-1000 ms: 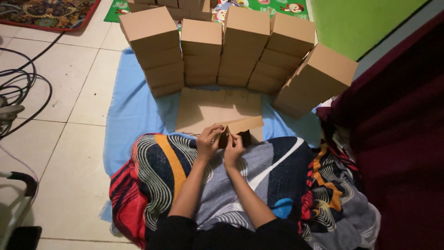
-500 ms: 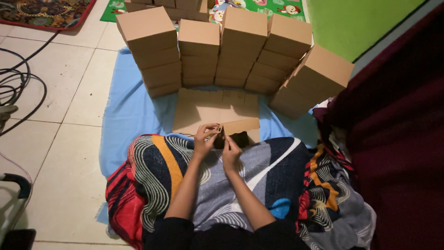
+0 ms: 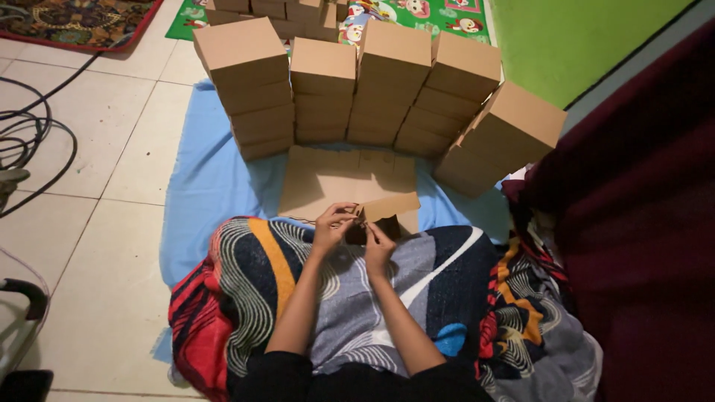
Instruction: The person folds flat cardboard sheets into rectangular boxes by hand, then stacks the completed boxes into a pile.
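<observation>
Folding cardboard box (image 3: pixel 385 212), both hands (image 3: pixel 356 232) gripping

Matt brown cardboard everywhere: the stacked boxes (image 3: pixel 350 82), the flat sheet (image 3: pixel 328 179), the small flap (image 3: pixel 387 206) at the fingers (image 3: pixel 350 216). Soft patterned cloth blanket (image 3: pixel 357 298) over the lap, smooth blue fabric sheet (image 3: pixel 216 186) beneath, and a slightly glossy tiled floor (image 3: pixel 97 246).

Both bare forearms reach forward and converge. The left hand (image 3: pixel 331 225) has its fingers curled and pinched at the tips, just beside the right hand (image 3: pixel 377 246), whose fingers fold inward likewise.
</observation>
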